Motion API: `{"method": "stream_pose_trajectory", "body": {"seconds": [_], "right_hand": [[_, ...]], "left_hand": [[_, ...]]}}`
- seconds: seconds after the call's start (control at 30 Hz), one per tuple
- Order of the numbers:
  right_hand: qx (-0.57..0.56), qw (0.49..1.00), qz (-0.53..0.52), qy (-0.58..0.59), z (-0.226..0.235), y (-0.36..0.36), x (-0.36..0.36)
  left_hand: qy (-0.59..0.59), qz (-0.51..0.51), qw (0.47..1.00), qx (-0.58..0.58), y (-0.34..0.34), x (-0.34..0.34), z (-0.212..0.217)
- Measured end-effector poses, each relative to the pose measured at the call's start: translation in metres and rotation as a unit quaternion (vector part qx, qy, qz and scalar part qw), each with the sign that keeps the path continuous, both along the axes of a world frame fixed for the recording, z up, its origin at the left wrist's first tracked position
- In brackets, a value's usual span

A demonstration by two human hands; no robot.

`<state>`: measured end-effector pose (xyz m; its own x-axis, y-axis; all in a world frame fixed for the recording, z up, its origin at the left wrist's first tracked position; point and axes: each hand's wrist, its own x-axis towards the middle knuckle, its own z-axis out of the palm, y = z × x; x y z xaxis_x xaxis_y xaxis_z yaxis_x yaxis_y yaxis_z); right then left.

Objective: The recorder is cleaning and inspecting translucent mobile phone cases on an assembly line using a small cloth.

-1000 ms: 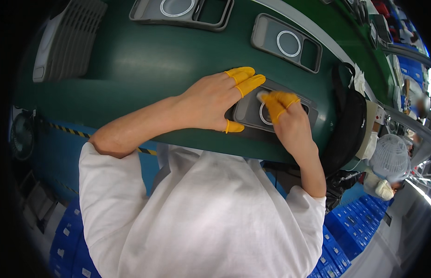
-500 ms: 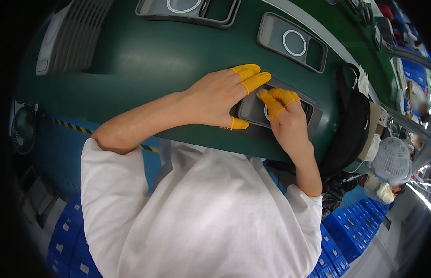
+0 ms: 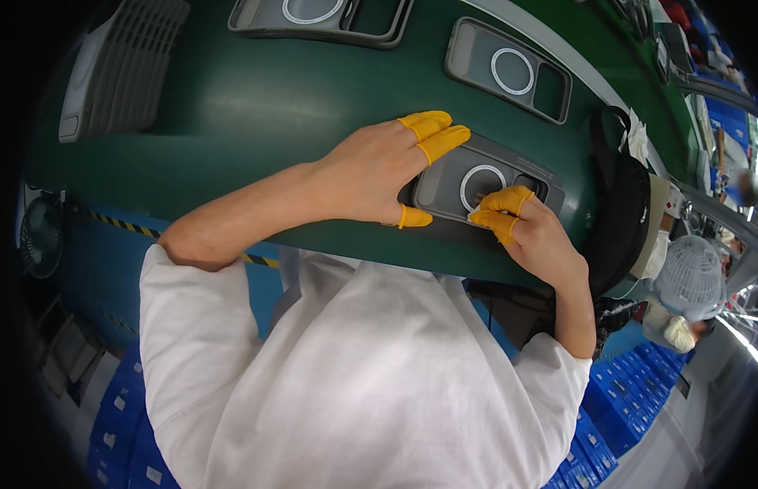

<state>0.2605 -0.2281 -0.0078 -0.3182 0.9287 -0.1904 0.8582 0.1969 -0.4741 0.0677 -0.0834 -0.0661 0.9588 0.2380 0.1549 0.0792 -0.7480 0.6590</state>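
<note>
A grey phone case (image 3: 444, 186) with a white ring on its clear back lies on a dark flat base (image 3: 550, 174) near the table's front edge. My left hand (image 3: 375, 167) spans the case's left end, thumb at the near side and forefinger at the far side. Yellow finger cots cover the thumb and two fingers. My right hand (image 3: 542, 236), also in yellow cots, has its fingertips pinched together over the case's near edge, beside the ring. Whatever is in that pinch, if anything, is hidden; a small white sliver shows at the tips.
Further back on the green table (image 3: 257, 98) lie a second case (image 3: 477, 61) and a third case (image 3: 314, 31). A row of stacked cases (image 3: 122, 73) stands at far left. To the right sits a black bag (image 3: 619, 208), with a white fan (image 3: 689, 277) beyond.
My right hand has drawn back toward me and to the right, off the middle of the case, uncovering the ring. My left hand stays at the case's left end.
</note>
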Motion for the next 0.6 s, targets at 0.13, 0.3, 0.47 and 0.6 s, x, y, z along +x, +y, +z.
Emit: {"method": "stream_pose_trajectory", "body": {"seconds": [0.13, 0.3, 0.47, 0.6], "right_hand": [[0.034, 0.999, 0.015, 0.004, -0.008, 0.013, -0.017], [0.041, 0.999, -0.005, 0.023, -0.002, -0.002, 0.003], [0.07, 0.997, -0.031, -0.003, -0.003, -0.007, 0.004], [0.187, 0.978, -0.083, -0.048, -0.021, 0.017, -0.029]], "left_hand": [[0.002, -0.008, 1.0, -0.008, 0.001, 0.001, 0.003], [0.019, -0.003, 1.0, -0.001, 0.001, -0.002, 0.0], [0.019, -0.001, 1.0, -0.007, -0.001, 0.001, 0.003], [0.035, 0.001, 0.999, -0.02, 0.0, 0.001, 0.008]]}}
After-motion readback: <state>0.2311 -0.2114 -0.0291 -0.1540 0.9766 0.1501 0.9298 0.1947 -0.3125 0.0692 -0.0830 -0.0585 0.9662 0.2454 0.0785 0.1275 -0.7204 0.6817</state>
